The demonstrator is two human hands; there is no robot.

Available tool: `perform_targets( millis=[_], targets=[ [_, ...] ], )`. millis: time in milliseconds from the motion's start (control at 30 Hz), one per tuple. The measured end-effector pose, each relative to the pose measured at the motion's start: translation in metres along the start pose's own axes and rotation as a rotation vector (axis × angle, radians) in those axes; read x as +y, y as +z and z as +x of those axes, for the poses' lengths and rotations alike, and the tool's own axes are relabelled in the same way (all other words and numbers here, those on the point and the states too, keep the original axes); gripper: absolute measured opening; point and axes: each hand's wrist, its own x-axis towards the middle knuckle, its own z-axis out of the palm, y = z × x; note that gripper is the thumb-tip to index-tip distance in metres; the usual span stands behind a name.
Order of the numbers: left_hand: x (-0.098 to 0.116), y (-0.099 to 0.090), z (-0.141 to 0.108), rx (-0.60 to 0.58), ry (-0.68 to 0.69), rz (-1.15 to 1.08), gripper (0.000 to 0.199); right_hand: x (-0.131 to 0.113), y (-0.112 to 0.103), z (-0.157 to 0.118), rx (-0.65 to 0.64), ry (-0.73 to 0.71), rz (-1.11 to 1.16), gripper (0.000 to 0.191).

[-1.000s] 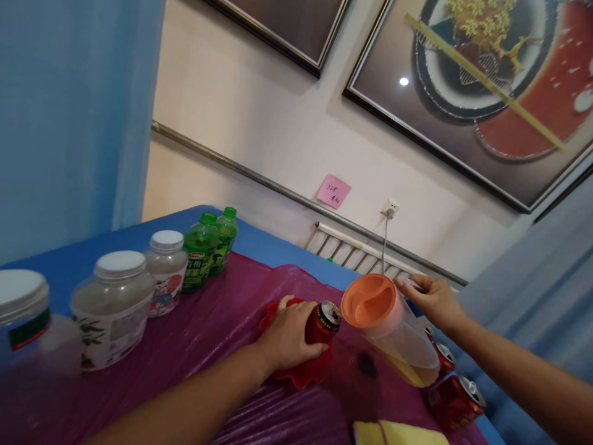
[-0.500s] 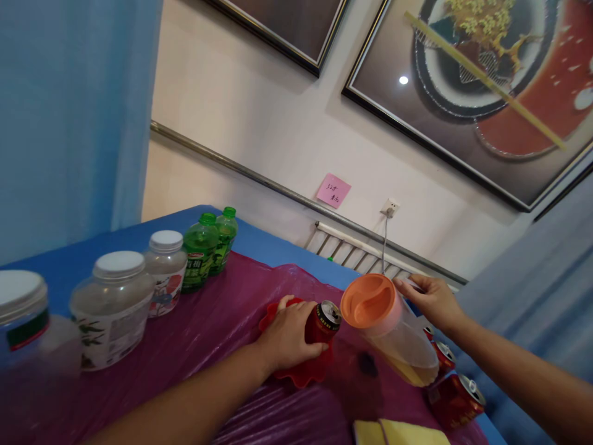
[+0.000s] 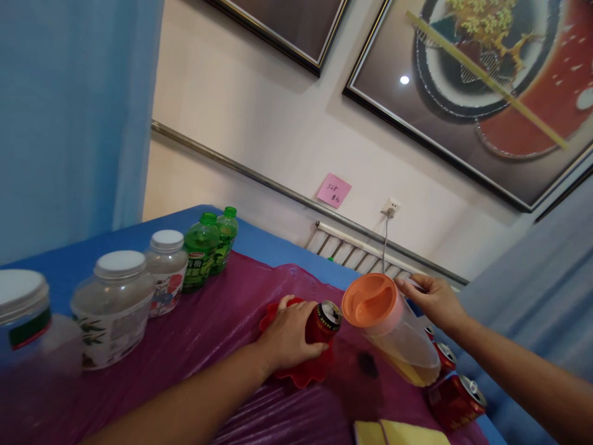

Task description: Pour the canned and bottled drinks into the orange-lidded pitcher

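My left hand (image 3: 291, 334) is wrapped round a red drink can (image 3: 324, 322), whose silver top shows an opening. Beneath the can and hand is a red dish with a scalloped rim (image 3: 303, 375). In my right hand (image 3: 435, 303) is the handle of a clear plastic pitcher (image 3: 403, 346) with an orange lid (image 3: 371, 301). The pitcher is tilted to the left, its lid close beside the can's top, and yellowish liquid lies low in it. No stream shows between lid and can. My right fingers are partly hidden behind the handle.
Several red cans (image 3: 456, 398) stand at the right table edge. A yellow cloth (image 3: 401, 432) lies at the front. Clear jars with white lids (image 3: 115, 309) and two green bottles (image 3: 201, 253) line the left. Purple plastic sheeting (image 3: 231, 334) covers the blue table, with a dark wet patch near the pitcher.
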Motion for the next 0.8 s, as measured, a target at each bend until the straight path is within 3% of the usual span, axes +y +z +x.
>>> perform_targets(
  millis=[800],
  targets=[
    [0.001,-0.0005,-0.0008,-0.013,0.009,-0.011,0.058,-0.0077,-0.0014,-0.0021,0.021,-0.019,-0.022,0.058]
  ],
)
